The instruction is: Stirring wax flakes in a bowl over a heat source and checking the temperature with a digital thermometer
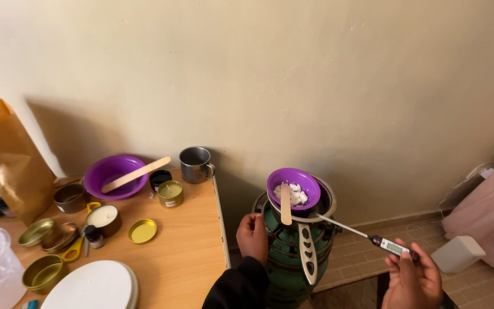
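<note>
The right hand (410,277) grips a probe thermometer (393,246), its tip reaching the pan (327,200) under the purple bowl (294,186). The left hand (253,234) is curled against the green gas cylinder (284,252), beside the table (184,252).

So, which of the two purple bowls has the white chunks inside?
The smaller purple bowl on the green burner, between both hands; the larger purple bowl on the table holds only a wooden stick.

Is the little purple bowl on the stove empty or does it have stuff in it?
Not empty. The small purple bowl holds white chunks piled on its bottom, and a wooden stick leans over its front rim.
</note>
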